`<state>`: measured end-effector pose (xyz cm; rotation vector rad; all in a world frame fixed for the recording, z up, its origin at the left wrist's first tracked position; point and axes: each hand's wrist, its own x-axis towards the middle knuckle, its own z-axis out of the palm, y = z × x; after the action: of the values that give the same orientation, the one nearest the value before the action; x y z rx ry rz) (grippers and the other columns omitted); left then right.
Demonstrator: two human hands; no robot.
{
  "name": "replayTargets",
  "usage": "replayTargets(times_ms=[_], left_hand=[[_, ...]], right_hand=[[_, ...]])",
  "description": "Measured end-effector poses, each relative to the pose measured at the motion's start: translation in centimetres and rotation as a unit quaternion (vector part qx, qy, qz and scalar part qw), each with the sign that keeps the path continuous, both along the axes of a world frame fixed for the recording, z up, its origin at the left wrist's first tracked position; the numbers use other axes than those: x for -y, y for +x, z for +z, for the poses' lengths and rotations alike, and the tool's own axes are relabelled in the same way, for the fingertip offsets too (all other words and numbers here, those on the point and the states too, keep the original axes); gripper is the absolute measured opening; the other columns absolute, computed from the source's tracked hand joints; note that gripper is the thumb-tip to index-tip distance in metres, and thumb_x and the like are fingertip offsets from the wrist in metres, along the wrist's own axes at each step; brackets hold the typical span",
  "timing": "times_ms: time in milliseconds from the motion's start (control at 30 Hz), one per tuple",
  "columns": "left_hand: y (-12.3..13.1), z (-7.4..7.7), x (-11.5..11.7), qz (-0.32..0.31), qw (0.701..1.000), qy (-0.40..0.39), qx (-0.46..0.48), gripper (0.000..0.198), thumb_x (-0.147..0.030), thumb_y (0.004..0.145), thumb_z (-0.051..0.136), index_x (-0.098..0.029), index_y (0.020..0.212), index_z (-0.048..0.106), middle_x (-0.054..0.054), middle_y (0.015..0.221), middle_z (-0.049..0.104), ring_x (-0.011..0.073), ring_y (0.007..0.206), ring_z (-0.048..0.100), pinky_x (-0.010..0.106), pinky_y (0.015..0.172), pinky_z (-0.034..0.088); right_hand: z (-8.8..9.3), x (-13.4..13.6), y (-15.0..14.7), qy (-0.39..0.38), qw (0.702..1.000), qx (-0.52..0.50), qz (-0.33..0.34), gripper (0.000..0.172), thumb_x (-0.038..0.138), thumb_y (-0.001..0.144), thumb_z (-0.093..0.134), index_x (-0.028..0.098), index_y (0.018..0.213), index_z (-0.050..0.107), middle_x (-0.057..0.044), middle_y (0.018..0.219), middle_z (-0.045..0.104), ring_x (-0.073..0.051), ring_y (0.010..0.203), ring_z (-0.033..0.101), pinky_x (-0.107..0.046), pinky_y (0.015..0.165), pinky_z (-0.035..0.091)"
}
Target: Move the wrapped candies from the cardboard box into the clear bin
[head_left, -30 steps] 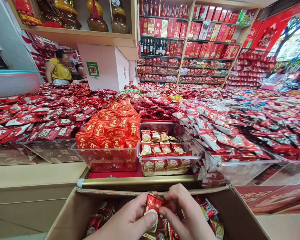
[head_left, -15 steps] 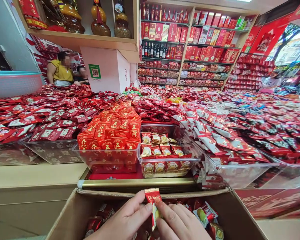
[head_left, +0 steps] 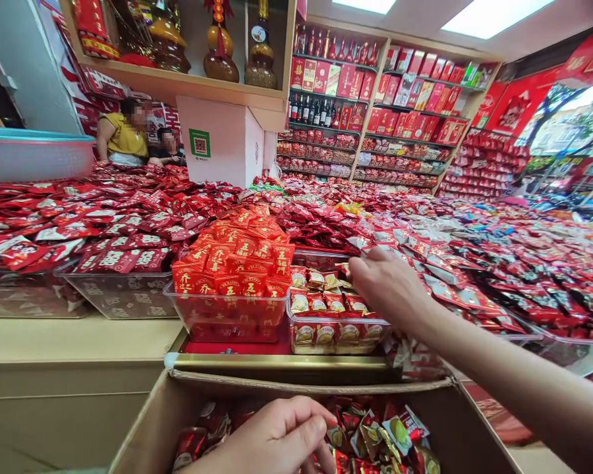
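Note:
My left hand [head_left: 281, 434] is over the open cardboard carton [head_left: 479, 421], its fingers loosely bent and apart, with nothing visible in them. Below it lie loose red-and-gold candy packets [head_left: 370, 434], some with a green-yellow fruit picture. My right hand [head_left: 385, 280] reaches across to the back right of a clear plastic bin [head_left: 343, 322]. Its fingers are closed at a small candy packet [head_left: 344, 270], mostly hidden by the fingertips. Inside that bin, similar packets [head_left: 316, 301] stand in neat rows.
Left of the bin stands another clear bin heaped with orange-red packets [head_left: 242, 263]. Heaps of red packets [head_left: 128, 230] and white-and-red packets [head_left: 454, 276] fill neighbouring bins. A brass-coloured edge [head_left: 277, 361] runs behind the carton. Two people [head_left: 123, 135] are at the far left.
Both hands held a candy packet over the carton. My right hand has moved forward and up to the bin. My left hand has let go and stayed over the carton.

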<state>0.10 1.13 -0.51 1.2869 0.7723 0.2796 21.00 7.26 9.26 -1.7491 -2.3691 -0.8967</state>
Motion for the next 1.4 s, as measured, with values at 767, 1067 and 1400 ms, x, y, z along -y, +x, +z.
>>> replayTargets(times_ms=[767, 1067, 1400], left_hand=[[-1.5, -1.6, -0.9, -0.135, 0.952, 0.260, -0.090, 0.042, -0.047, 0.078, 0.041, -0.020, 0.105, 0.057, 0.007, 0.087, 0.066, 0.0168, 0.067, 0.057, 0.021, 0.056, 0.039], [-1.2, -3.9, -1.5, -0.169, 0.948, 0.250, -0.101, 0.037, -0.034, 0.073, 0.048, -0.020, 0.106, 0.057, 0.005, 0.087, 0.068, 0.0178, 0.070, 0.059, 0.021, 0.056, 0.039], [-1.2, -3.6, -1.5, -0.178, 0.939, 0.265, -0.128, 0.041, -0.044, 0.071, 0.050, -0.024, 0.105, 0.056, 0.003, 0.083, 0.067, 0.0131, 0.059, 0.055, 0.017, 0.049, 0.036]], right_hand=[[-4.2, -8.6, 0.9, -0.253, 0.962, 0.011, -0.101, 0.022, 0.007, 0.071, 0.047, 0.007, 0.085, 0.064, -0.018, 0.087, 0.064, -0.023, 0.082, 0.060, -0.024, 0.064, 0.043], [-4.0, -9.1, 0.1, -0.299, 0.948, 0.032, -0.102, 0.023, 0.011, 0.059, 0.064, 0.009, 0.083, 0.065, -0.014, 0.085, 0.066, -0.023, 0.080, 0.061, -0.023, 0.061, 0.043], [-3.0, -10.7, -0.6, -0.374, 0.910, 0.076, -0.164, 0.011, 0.020, 0.070, 0.061, 0.010, 0.075, 0.061, -0.004, 0.080, 0.064, -0.014, 0.075, 0.059, -0.030, 0.070, 0.046]])
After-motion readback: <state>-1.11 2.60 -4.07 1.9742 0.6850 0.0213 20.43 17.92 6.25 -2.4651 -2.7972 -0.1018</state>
